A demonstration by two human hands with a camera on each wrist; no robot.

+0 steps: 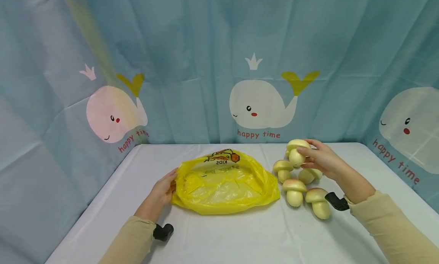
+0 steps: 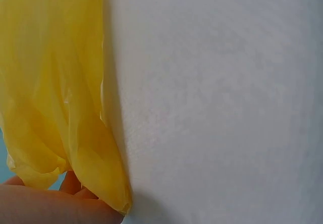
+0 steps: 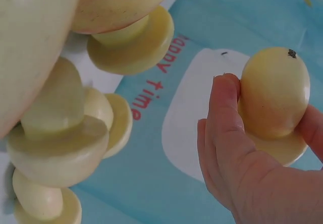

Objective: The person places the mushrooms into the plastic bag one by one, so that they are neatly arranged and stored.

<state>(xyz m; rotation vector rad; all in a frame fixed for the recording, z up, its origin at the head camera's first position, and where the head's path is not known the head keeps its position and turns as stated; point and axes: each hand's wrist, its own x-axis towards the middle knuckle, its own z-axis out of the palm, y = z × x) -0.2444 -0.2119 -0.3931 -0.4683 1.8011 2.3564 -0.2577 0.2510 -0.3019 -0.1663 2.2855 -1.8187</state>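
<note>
My left hand (image 1: pixel 164 188) pinches the left edge of a yellow plastic bag (image 1: pixel 223 208), which lies with its mouth spread wide toward me. In the left wrist view, fingers (image 2: pixel 55 206) hold a gathered corner of the bag (image 2: pixel 60 93). On the other side, my right hand (image 1: pixel 324 159) grips a pale yellow toy mushroom (image 1: pixel 297 157) between thumb and fingers, raised above the others. The right wrist view shows the held mushroom (image 3: pixel 275 93) stem end up, its cap partly hidden by the hand (image 3: pixel 257 178).
Several similar mushrooms stand right of the bag, among them a near one (image 1: pixel 295 193), one by my right wrist (image 1: pixel 319 205) and one beside the bag (image 1: pixel 283 170). A white cloth (image 1: pixel 233 237) covers the table. Blue curtains (image 1: pixel 205 104) with whale prints enclose it.
</note>
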